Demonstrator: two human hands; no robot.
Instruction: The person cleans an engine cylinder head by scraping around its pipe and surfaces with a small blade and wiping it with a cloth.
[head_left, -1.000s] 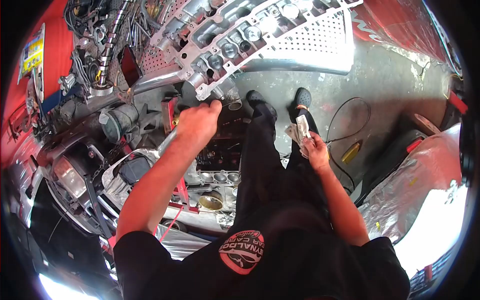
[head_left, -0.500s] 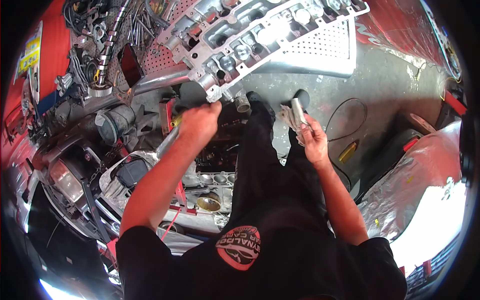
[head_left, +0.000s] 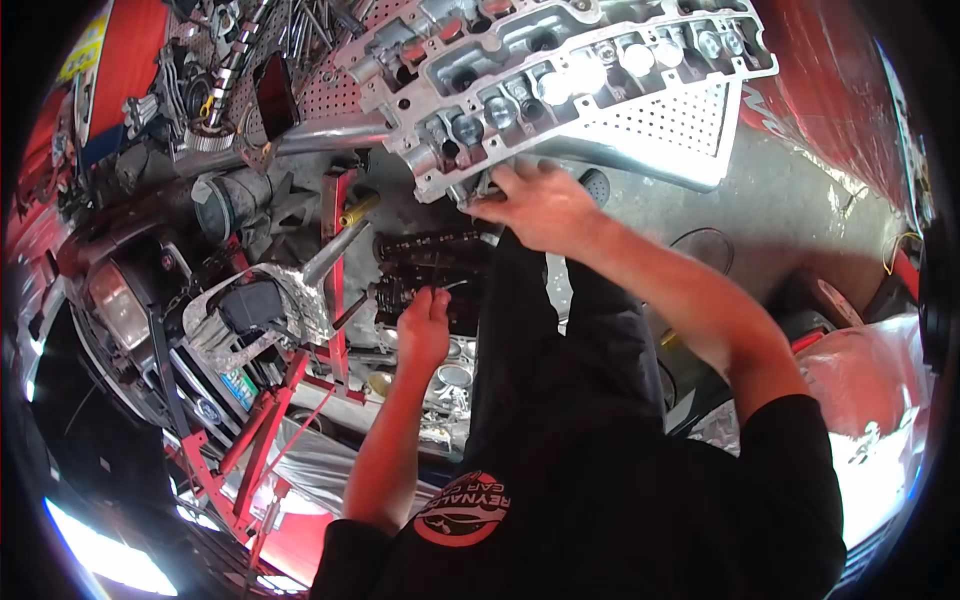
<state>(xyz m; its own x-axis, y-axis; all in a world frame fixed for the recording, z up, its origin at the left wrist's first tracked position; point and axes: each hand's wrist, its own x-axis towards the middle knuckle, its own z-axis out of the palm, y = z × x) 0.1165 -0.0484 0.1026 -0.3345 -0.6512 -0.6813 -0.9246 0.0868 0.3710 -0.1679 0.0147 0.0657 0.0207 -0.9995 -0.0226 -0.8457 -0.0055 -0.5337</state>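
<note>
In the head view, the right hand point(head_left: 548, 208) reaches across to the near corner of a long metal cylinder head point(head_left: 515, 75). Its thumb and fingers stand on either side of a short grey pipe stub point(head_left: 483, 186) below that corner, parted by roughly the stub's width; whether they press on it cannot be told. Above these fingers, the cylinder head stretches up and away to both sides, showing rows of round bores and bright, glaring metal. Beyond it lies the perforated metal counter point(head_left: 670, 125), its pale end up and to the right of the right fingers. Just to the right of them, partly behind the wrist, is a grey shoe point(head_left: 596, 186).

The left hand point(head_left: 423, 328) is lower and farther left, well apart from the cylinder head. Its fingers are curled in and close together, in front of a dark engine block point(head_left: 430, 262); a thin grey piece shows by the fingertips, but whether they hold it cannot be told. To the left of these fingers rises a red metal stand point(head_left: 336, 250), with a yellow tube point(head_left: 359, 210) beside it, above and left of the hand. Far up and left of both sets of fingers are a dark flat slab point(head_left: 276, 95) and a camshaft point(head_left: 228, 85) with a toothed wheel point(head_left: 210, 140) at its lower end.
</note>
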